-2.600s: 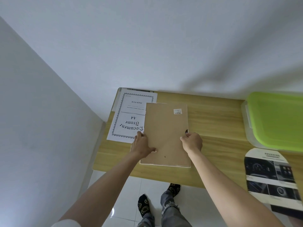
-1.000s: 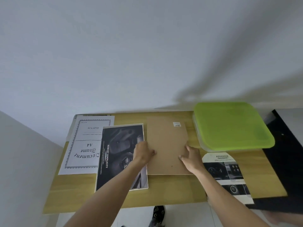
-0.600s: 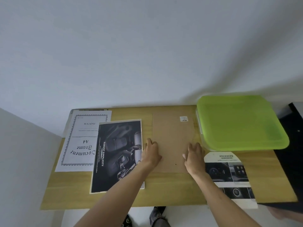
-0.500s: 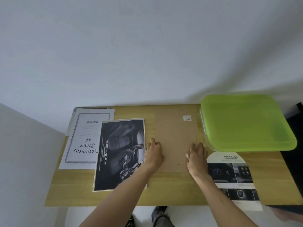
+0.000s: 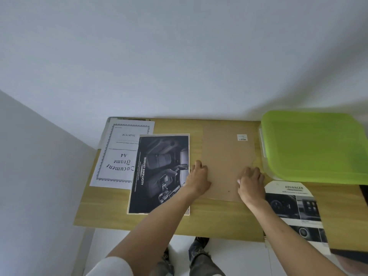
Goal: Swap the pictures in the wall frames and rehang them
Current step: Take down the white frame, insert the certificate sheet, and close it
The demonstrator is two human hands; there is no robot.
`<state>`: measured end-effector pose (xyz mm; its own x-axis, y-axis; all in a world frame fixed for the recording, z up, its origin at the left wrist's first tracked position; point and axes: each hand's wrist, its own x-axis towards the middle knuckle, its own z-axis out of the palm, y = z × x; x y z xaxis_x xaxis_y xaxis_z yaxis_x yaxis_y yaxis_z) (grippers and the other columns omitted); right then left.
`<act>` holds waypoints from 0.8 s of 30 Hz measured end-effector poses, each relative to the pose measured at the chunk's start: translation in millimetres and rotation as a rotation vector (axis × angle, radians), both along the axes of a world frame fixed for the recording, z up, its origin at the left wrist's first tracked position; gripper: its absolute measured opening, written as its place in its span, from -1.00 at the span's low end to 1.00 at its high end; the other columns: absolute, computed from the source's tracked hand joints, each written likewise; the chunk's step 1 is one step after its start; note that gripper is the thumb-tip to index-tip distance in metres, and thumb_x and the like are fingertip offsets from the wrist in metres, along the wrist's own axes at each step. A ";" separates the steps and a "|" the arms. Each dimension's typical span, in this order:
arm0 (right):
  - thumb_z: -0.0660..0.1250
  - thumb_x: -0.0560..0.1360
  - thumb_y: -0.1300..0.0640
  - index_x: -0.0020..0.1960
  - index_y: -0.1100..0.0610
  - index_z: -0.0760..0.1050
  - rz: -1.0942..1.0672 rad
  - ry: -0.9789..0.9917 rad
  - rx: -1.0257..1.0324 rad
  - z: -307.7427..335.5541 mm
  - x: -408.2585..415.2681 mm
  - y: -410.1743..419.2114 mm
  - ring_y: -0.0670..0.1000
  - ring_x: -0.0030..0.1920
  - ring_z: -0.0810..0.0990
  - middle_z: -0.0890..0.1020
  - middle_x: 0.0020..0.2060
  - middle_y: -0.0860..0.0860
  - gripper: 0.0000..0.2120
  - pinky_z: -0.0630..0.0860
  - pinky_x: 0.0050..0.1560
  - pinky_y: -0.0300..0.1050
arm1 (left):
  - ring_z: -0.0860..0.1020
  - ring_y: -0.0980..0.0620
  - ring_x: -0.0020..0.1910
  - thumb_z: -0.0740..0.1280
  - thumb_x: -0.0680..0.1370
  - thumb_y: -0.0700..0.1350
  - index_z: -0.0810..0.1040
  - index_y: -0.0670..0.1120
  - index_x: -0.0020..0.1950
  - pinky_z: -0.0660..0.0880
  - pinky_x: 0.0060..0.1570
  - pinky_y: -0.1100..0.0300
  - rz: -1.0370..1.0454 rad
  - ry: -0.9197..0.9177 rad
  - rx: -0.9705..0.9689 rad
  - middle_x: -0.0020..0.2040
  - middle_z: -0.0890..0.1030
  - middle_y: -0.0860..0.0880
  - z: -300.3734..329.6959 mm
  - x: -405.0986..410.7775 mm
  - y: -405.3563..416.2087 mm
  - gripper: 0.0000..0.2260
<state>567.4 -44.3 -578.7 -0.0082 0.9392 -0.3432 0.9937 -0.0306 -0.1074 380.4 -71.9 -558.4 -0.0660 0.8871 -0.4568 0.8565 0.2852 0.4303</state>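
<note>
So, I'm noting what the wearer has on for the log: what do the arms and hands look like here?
Both forearms are bare. The left hand and right hand show no gloves, and no rings or watch that I can make out. A white sleeve shows at the upper left arm, at the bottom edge. The right arm shows no sleeve before it leaves the frame.

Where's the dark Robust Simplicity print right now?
The dark print lies flat on the wooden table, left of centre, overlapping the white certificate sheet, beside the left hand.

- Left hand (image 5: 198, 179): forearm reaches forward, fingers curled, knuckles up.
- Right hand (image 5: 251, 183): forearm angled inward, fingers bent downward, thumb tucked toward the left.
</note>
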 end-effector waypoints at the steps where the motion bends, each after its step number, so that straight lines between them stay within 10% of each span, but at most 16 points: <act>1: 0.33 0.56 0.18 0.36 0.29 0.31 0.024 -0.034 0.019 1.1 -1.5 -1.3 0.25 0.29 0.36 0.32 0.33 0.28 -0.56 0.42 0.30 0.07 | 0.45 -0.20 0.23 0.42 0.51 -0.12 0.42 -0.24 0.29 0.50 0.17 -0.06 -0.006 -0.036 0.008 0.36 0.29 -0.16 1.9 -4.8 -2.7 -0.59; 15: 0.24 0.62 0.07 0.43 0.13 0.36 0.295 0.269 0.079 41.8 -137.2 -60.5 0.12 0.35 0.42 0.39 0.39 0.13 -0.60 0.45 0.31 0.01 | 0.39 -0.09 0.33 0.39 0.51 0.06 0.40 -0.11 0.39 0.38 0.33 0.01 0.112 0.100 0.246 0.36 0.40 -0.11 18.5 -159.5 -85.4 -0.49; 24: 0.15 0.62 -0.07 0.40 0.23 0.33 0.197 0.075 0.024 20.0 -183.5 -98.5 0.18 0.36 0.38 0.36 0.38 0.19 -0.52 0.42 0.30 0.01 | -0.23 -0.07 0.58 0.25 0.43 0.42 -0.21 -0.17 0.59 -0.24 0.53 -0.07 -0.096 0.248 -0.002 0.59 -0.25 -0.12 -10.0 -215.1 -135.8 0.06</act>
